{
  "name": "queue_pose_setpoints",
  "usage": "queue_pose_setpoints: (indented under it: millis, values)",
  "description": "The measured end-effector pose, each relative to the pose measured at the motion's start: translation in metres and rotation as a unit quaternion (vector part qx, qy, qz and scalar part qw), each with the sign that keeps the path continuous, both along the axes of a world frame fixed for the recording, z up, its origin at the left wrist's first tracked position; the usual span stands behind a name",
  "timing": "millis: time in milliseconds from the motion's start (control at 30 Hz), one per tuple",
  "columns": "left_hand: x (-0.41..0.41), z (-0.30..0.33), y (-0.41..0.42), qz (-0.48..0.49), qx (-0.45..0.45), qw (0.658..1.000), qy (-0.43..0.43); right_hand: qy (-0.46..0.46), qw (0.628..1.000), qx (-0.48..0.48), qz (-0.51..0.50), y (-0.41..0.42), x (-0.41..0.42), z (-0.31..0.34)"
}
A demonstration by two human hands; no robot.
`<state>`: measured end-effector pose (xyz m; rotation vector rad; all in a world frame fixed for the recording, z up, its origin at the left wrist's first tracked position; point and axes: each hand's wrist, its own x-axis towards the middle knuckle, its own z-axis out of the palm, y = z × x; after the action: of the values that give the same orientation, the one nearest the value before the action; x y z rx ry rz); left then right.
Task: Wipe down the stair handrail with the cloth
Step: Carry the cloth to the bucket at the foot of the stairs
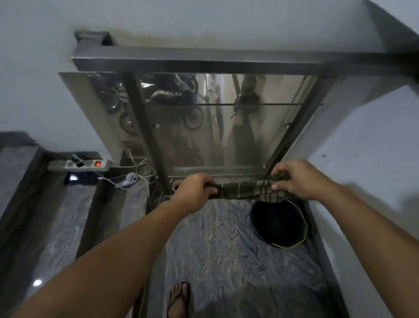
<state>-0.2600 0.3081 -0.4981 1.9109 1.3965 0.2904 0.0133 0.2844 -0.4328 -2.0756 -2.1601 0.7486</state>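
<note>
Both hands hold the cloth (247,192), a dark green plaid piece pulled out lengthwise between them, above the far edge of the marbled landing floor (233,261) and in front of the lower edge of the glass panel (206,123). L hand (196,186): fingers curled fully round the cloth's left end, knuckles up, fist closed on the fabric. R hand (296,178): fingers bent, thumb and fingertips pinching the cloth's right end, which bunches up near the base of the right metal post (290,132). The stair handrail (211,62), a flat metal bar, runs across the top of the glass panel, well apart from the cloth; a second rail section (399,28) angles off at the upper right corner. Whether the cloth touches the panel's bottom frame: cannot tell. A dark round bucket (277,222) sits on the landing floor by its right edge, just below the R hand. At the landing's left edge, stair steps (56,209) rise; a power strip (77,164) with a red lit switch lies on a step, with a white plug (130,179) and cords beside it. A foot in a sandal (178,302) stands on the floor near the bottom edge of view. Motorbikes show through the glass, blurred.
</note>
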Motion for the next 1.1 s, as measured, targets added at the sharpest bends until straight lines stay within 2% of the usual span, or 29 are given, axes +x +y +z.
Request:
queue_pose_setpoints:
  millis: [133,367,567,700,933,1100]
  values:
    - [0.016,-0.006,0.053,-0.107,-0.040,0.993,0.037,-0.034,0.999,0.010,-0.040,0.010,0.019,-0.023]
    - [0.090,-0.022,0.105,-0.190,0.069,0.977,0.066,-0.049,0.990,0.049,-0.125,0.013,0.069,-0.060]
    - [0.146,-0.067,0.120,-0.218,0.094,0.971,0.017,-0.011,0.987,0.060,-0.149,-0.002,0.117,-0.117]
    - [0.180,-0.123,0.134,-0.253,0.122,0.960,-0.008,-0.022,0.987,0.078,-0.140,-0.003,0.145,-0.176]
    - [0.229,-0.272,0.168,-0.309,0.139,0.939,-0.058,-0.052,0.978,0.164,-0.120,0.008,0.188,-0.324]
    - [0.261,-0.377,0.169,-0.302,0.125,0.943,-0.064,-0.057,0.966,0.192,-0.164,0.010,0.216,-0.439]
